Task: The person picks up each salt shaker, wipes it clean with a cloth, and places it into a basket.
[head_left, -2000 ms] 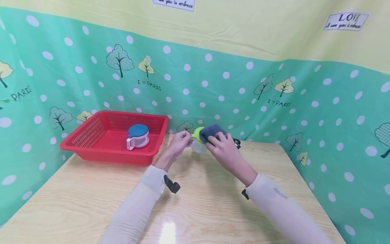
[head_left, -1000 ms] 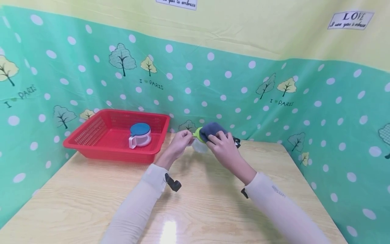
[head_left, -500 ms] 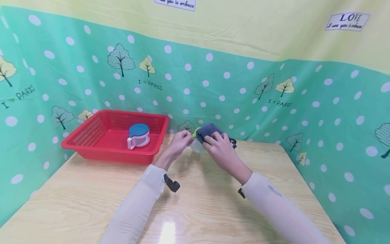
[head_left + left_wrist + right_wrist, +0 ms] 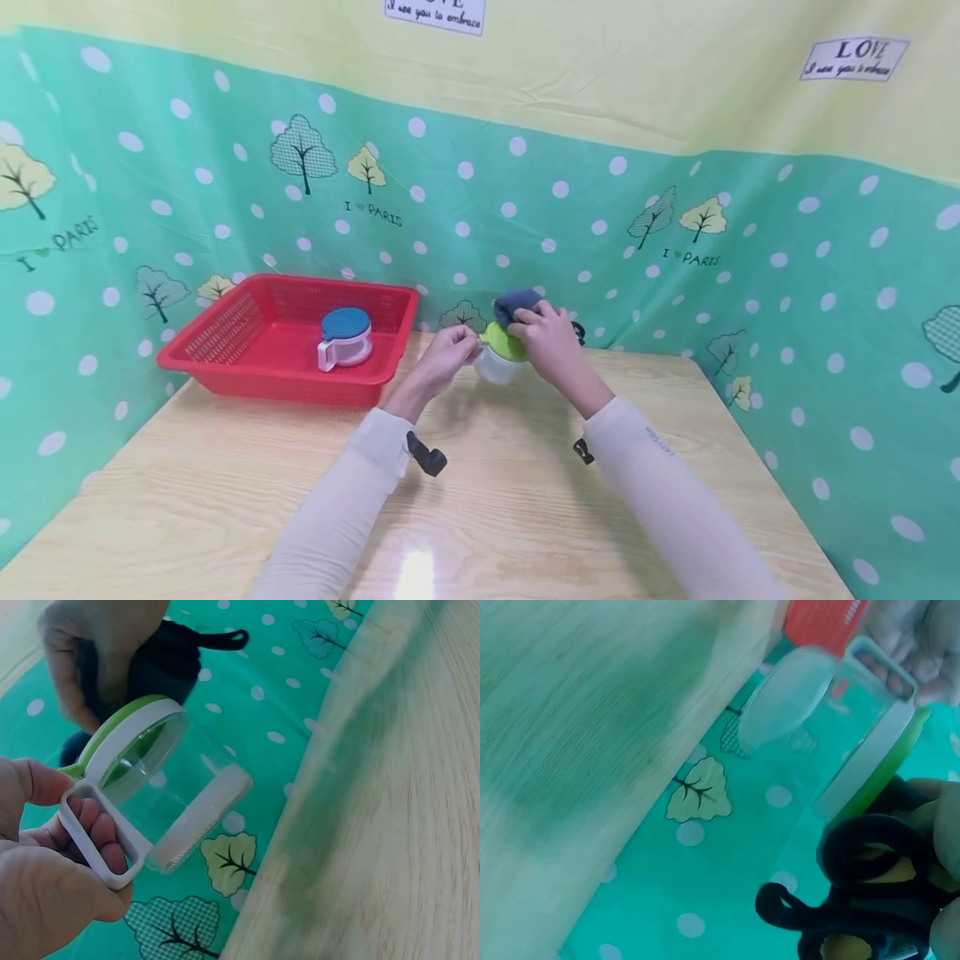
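Observation:
My left hand point(image 4: 447, 354) grips the white handle point(image 4: 101, 844) of a clear seasoning jar point(image 4: 176, 791). The jar has a green lid point(image 4: 504, 342) and is tilted, held up above the table. My right hand point(image 4: 553, 343) pinches a folded dark blue cloth point(image 4: 516, 305) at the far side of the lid, where cloth and lid overlap. A small hanging loop point(image 4: 223, 639) sticks out from the cloth in the left wrist view. Part of the cloth is hidden behind the right-hand fingers.
A red plastic basket point(image 4: 285, 387) stands at the back left of the wooden table point(image 4: 480, 500). Inside it sits another jar with a blue lid point(image 4: 346, 322) and white handle. A patterned green and yellow curtain point(image 4: 450, 150) hangs close behind the table.
The right hand and cloth have shifted over the lid toward its far side. More of the green lid and the jar's body shows now. The left hand keeps its grip on the handle.

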`<state>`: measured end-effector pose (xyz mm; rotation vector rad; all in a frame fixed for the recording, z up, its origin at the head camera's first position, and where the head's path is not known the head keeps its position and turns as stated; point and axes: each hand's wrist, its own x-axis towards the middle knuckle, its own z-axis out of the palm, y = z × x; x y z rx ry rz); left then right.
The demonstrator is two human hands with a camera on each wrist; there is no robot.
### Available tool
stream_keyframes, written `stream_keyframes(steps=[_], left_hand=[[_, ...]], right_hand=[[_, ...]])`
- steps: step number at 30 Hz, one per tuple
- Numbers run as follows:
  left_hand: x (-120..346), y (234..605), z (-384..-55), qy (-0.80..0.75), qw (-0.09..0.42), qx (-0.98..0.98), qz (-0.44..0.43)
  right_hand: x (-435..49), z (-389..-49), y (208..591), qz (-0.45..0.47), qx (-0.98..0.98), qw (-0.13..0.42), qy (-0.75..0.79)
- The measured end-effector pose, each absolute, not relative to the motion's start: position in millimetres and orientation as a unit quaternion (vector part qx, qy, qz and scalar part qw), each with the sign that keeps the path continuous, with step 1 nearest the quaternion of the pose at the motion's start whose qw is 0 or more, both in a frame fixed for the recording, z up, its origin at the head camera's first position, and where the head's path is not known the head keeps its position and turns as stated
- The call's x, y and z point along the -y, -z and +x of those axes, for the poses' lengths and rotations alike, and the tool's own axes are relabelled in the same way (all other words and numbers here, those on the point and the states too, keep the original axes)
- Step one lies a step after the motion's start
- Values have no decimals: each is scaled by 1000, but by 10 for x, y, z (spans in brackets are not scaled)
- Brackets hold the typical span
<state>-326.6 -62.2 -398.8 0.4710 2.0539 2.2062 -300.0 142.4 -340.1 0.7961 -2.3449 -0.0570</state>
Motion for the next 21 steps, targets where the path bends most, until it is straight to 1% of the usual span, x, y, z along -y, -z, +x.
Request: stream_keyframes(steps=[6,9,16,21], left_hand=[[623,3997,-3273,-731,44,-663,155],[631,3984,-3276,-728,41,-668,149],[720,3926,-3247,-733,23,-671,112],[794,3851,-3270,-762,-10,-639,103]], right_hand=[[-1712,-3089,3420,281,905,292,-131],[-1850,-3094,3451,265,906,273,-183],[-2027,-3064,3556,246,915,259,-188],[-2118,-3021,3612,221,922,254,-191]])
